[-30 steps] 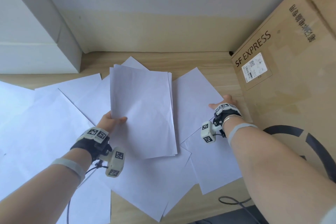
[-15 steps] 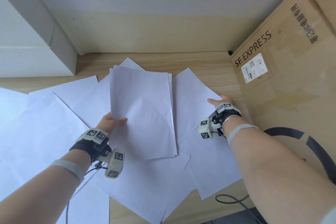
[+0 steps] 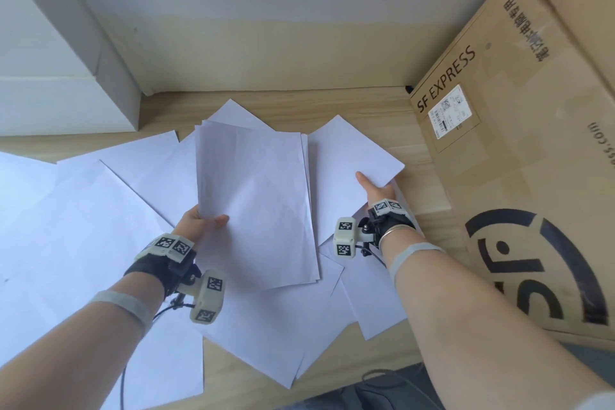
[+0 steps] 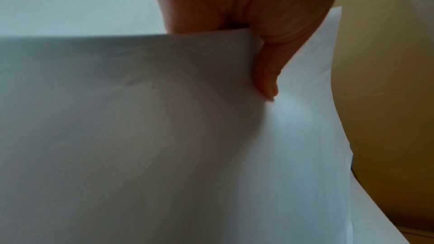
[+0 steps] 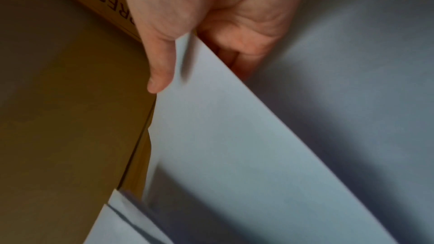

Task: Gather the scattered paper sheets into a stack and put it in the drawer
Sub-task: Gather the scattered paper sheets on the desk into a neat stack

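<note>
My left hand [image 3: 203, 225] holds a small stack of white sheets [image 3: 256, 203] raised above the wooden table, thumb on top and fingers underneath; the left wrist view shows the thumb [image 4: 267, 81] pressed on the stack [image 4: 140, 136]. My right hand [image 3: 374, 188] pinches the edge of a single white sheet [image 3: 346, 156] to the right of the stack, thumb on top, lifting it off the table; the right wrist view shows that sheet [image 5: 234, 146] between thumb [image 5: 159, 73] and fingers. More loose sheets [image 3: 83, 226] lie spread across the table.
A large SF EXPRESS cardboard box [image 3: 519, 130] stands close on the right, beside my right hand. A white cabinet [image 3: 50, 76] stands at the back left. The wall runs along the back of the wooden table [image 3: 299, 103]. A dark cable [image 3: 382, 376] hangs at the near edge.
My right hand has taken hold of the right-hand sheet's edge and lifted it slightly. The left hand keeps the stack in nearly the same place.
</note>
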Demonstrator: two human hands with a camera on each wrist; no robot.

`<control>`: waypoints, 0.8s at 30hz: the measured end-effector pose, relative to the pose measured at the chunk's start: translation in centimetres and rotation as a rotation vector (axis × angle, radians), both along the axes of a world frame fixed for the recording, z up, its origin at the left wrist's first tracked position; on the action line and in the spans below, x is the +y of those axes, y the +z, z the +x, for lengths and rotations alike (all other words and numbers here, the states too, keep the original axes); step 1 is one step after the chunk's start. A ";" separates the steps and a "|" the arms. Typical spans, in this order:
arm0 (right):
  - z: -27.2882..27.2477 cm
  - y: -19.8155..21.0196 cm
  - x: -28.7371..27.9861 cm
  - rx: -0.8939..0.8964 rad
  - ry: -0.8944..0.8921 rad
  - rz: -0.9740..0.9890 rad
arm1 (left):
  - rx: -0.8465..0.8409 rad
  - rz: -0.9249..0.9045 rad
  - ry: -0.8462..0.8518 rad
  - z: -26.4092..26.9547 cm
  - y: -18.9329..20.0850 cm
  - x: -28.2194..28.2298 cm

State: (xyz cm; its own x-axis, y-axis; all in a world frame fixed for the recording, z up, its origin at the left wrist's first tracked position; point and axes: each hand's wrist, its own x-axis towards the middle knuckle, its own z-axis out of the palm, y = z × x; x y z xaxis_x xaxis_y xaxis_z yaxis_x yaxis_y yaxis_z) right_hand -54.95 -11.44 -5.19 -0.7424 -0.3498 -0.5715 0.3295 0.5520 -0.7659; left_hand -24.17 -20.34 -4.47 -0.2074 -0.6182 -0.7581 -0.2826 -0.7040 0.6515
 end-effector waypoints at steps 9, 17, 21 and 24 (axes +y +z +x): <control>1.6 1.9 1.7 0.152 0.514 0.473 | 0.014 -0.003 -0.015 0.6 0.2 2.3; -2.0 4.5 4.7 0.434 0.972 1.030 | 0.029 -0.015 -0.041 0.4 0.1 3.5; -2.6 3.1 6.4 0.433 0.885 0.981 | 0.016 -0.013 -0.054 0.2 -0.3 4.3; -3.4 1.8 7.3 0.383 0.744 0.888 | 0.000 -0.011 -0.054 0.4 -0.8 4.5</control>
State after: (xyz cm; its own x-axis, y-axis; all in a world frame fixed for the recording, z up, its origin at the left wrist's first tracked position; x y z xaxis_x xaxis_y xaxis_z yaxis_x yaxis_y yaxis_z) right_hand -58.34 -4.15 -3.42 -0.7000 -0.3606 -0.6164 -0.4547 0.8906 -0.0046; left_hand -23.81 -15.85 -5.32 -0.2407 -0.6143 -0.7515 -0.3205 -0.6805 0.6589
